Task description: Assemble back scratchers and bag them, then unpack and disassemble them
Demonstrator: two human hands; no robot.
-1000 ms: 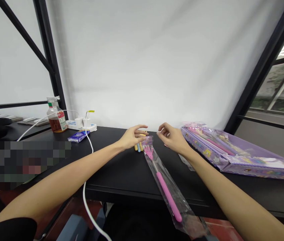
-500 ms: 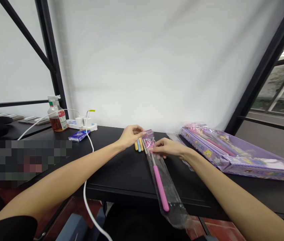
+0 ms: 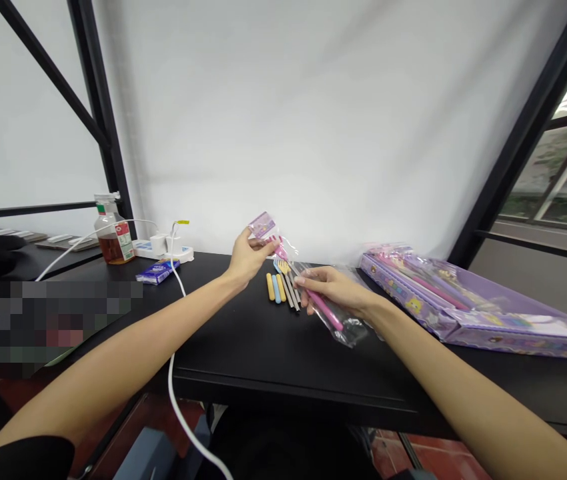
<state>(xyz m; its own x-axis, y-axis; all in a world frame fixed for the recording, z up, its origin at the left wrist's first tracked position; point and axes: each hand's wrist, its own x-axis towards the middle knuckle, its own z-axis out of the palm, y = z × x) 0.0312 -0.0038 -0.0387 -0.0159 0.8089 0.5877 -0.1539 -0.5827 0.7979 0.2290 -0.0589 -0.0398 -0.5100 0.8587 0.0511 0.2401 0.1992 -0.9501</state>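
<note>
Raised over the black desk is a pink back scratcher (image 3: pixel 324 311) in a clear plastic bag, with a claw-like head and a metal shaft. My left hand (image 3: pixel 249 259) pinches the bag's top end, beside its purple printed header (image 3: pixel 261 225). My right hand (image 3: pixel 327 288) closes round the bagged shaft near the pink handle. Below, on the desk, lie yellow and blue fork-like heads on metal shafts (image 3: pixel 291 291). Next to these, a few short yellow and blue handles (image 3: pixel 276 289) lie side by side.
At the right, an open purple printed box (image 3: pixel 413 301) holds more bagged pink and purple items. A power strip (image 3: pixel 183 254), a blue packet (image 3: pixel 157 272) and a bottle of brown liquid (image 3: pixel 113 233) stand at the left. A white cable (image 3: pixel 169 373) hangs over the desk's front edge.
The bagged back scratcher has been lifted off the desk and tilted, its head up and to the left. My right hand has shifted down its shaft, uncovering the fork-like pieces.
</note>
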